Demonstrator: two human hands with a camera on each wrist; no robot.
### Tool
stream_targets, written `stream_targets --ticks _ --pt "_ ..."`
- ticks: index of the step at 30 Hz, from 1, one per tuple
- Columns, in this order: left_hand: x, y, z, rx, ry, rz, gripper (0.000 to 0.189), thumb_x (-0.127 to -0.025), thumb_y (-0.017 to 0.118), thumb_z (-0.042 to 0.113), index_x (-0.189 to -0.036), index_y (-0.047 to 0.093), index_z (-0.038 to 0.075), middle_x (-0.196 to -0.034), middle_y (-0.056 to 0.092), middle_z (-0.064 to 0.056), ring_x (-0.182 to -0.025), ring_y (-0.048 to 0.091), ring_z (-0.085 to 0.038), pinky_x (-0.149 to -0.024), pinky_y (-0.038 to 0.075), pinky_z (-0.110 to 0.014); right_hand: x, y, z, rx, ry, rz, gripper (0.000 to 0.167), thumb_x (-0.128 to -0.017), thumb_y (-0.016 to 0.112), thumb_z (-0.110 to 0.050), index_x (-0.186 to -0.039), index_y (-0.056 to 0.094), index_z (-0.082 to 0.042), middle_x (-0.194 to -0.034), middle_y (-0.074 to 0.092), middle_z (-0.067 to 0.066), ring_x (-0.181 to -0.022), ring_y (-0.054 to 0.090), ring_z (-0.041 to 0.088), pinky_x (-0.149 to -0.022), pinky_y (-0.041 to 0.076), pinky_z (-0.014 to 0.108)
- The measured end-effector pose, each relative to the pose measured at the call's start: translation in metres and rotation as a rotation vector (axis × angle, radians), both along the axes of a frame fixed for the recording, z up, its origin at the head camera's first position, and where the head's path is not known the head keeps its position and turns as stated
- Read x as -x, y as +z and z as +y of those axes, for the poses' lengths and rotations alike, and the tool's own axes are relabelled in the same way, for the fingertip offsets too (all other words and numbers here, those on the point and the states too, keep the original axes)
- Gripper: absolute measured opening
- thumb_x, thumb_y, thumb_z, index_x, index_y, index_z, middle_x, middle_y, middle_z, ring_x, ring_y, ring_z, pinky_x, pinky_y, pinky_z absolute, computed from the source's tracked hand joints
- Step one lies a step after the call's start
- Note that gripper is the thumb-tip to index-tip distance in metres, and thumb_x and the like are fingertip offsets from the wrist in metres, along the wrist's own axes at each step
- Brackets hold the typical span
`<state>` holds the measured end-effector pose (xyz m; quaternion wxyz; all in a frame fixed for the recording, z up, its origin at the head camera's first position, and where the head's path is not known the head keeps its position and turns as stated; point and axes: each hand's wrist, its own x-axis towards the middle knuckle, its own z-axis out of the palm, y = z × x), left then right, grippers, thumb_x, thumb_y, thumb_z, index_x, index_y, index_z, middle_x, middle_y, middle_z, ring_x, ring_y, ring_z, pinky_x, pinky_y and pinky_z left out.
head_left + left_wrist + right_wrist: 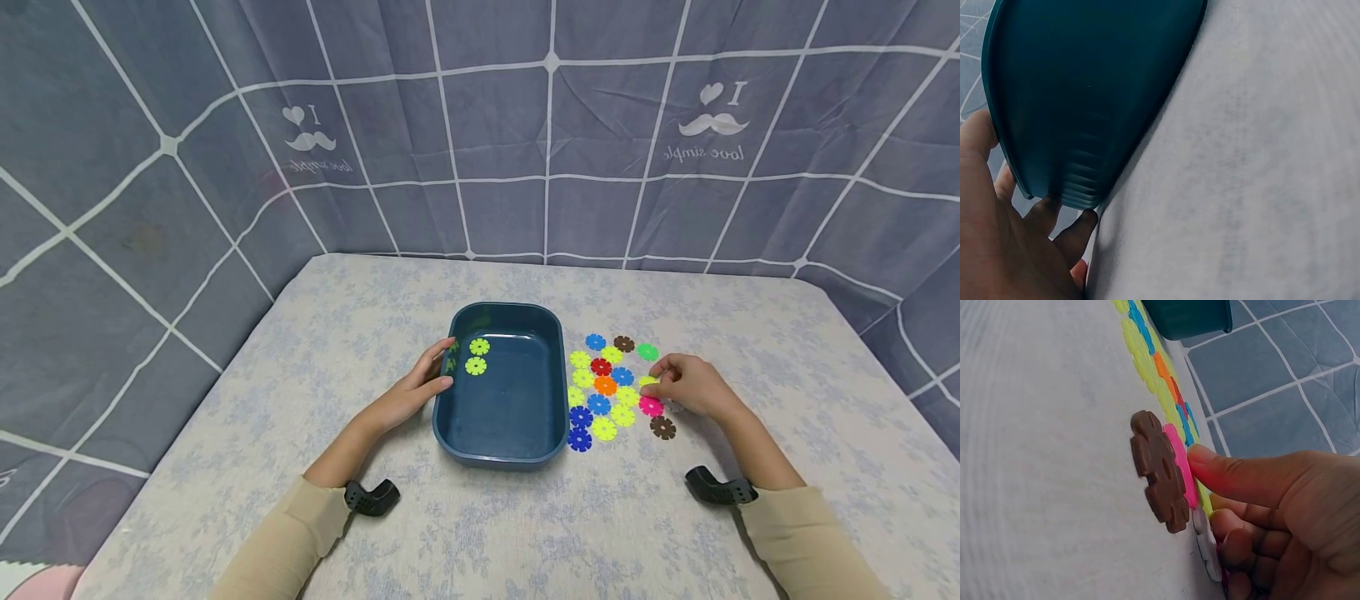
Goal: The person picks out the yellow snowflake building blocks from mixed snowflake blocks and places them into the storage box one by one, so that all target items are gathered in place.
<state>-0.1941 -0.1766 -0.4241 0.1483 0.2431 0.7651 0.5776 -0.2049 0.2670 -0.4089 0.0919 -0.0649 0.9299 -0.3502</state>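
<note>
A dark teal plastic tub [501, 425] stands on the table, with two yellow-green snowflake discs [477, 356] inside near its left wall. My left hand [411, 392] touches the tub's left side with spread fingers; the left wrist view shows the fingertips against its outer wall. To the right of the tub, my right hand [692, 385] pinches a yellow snowflake disc [649, 382] between thumb and forefinger, low over the table. A pink disc [652, 407] lies just under the thumb, and a brown disc [1159, 472] is nearer the wrist.
Several flat snowflake discs in yellow, blue, red, orange, green and brown lie between tub and right hand, including a dark blue disc [580, 439] beside the tub. A pale patterned cloth [465, 533] covers the table. Grey checked curtains [495, 125] hang behind and at both sides.
</note>
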Motion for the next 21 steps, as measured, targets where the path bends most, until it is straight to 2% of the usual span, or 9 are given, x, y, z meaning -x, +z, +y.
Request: stream_targets --ticks 12,21 --pt "0.0002 -0.0006 0.0007 -0.004 -0.002 0.008 0.063 -0.105 0.044 0.022 -0.158 0.010 0.020 -0.163 0.003 -0.009 -0.147 0.006 -0.033 -0.113 0.020 -0.055 -0.0009 -0.0003 -0.0035 -0.046 -0.035 0.025 0.039 -0.085 0.077 -0.024 -0.100 0.054 0.004 -0.070 0.045 0.005 -0.061 0.042 0.020 -0.055 0.035 0.032" --pt "0.0001 -0.0010 0.0004 -0.001 0.001 0.011 0.063 -0.105 0.044 0.023 -0.158 0.010 0.021 -0.163 0.003 -0.010 -0.147 0.007 -0.033 -0.114 0.019 -0.055 -0.0028 0.0014 -0.0057 -0.066 -0.045 0.046 0.037 -0.085 0.077 -0.023 -0.091 0.050 0.000 -0.069 0.044 0.005 -0.061 0.041 0.021 -0.055 0.034 0.033"
